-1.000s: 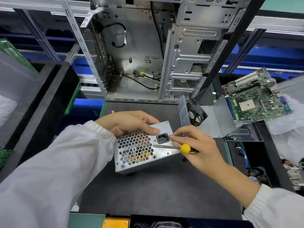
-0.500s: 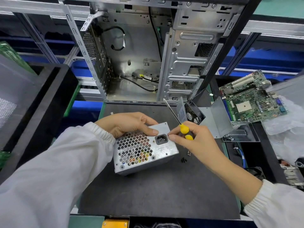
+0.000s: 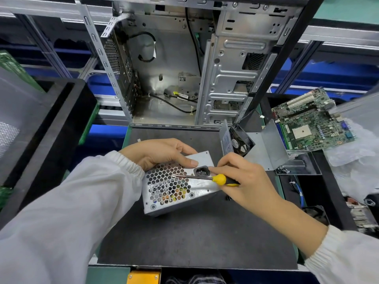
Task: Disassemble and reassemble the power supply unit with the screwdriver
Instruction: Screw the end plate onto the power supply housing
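Far left, a black tray (image 3: 61,119) sits at the bench edge, and a white sleeve (image 3: 71,201) reaches in across the dark mat (image 3: 194,232). The left hand (image 3: 158,153) is draped over the top back of the power supply unit (image 3: 176,185), fingers curled down over its upper edge and the thumb pressed flat on the metal face just above the power socket (image 3: 201,171). The unit sits mid-mat, tilted, its honeycomb grille (image 3: 167,186) face turned up toward the camera and its long axis running from lower left to upper right.

Across that face lies the screwdriver (image 3: 207,178), shaft nearly level, tip pointing left and landing at the grille's upper edge, the yellow handle out to the right. The right hand (image 3: 244,177) grips that handle: fingers folded closely round it, the forefinger stretched forward along the top beside the socket.

Just under that hand, a few small dark screws (image 3: 228,198) lie on the mat. Behind, the open computer case (image 3: 205,68) stands upright with loose cables inside. To the right, a fan (image 3: 240,141) leans against a bent metal cover (image 3: 266,148), and further right a green motherboard (image 3: 311,124) rests at an angle.
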The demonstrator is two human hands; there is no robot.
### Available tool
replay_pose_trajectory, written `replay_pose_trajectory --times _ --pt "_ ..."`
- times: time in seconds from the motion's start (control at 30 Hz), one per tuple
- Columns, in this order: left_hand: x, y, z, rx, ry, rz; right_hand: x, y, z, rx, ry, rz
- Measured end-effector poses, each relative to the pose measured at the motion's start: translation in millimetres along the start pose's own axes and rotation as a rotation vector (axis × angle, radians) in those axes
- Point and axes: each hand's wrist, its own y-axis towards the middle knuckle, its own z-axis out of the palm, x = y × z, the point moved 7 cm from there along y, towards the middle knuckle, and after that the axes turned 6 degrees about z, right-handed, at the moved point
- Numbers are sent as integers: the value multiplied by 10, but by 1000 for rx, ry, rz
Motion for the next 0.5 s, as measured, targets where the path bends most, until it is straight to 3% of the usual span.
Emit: replay_pose_trajectory --times 0.2,0.37,0.5 --pt "8 -2 -8 3 25 -2 -64 -84 16 -51 110 47" --pt "4 13 -14 4 15 8 -196 -21 49 -61 407 338" --pt "17 8 -12 14 19 -13 -338 -20 148 24 654 584"
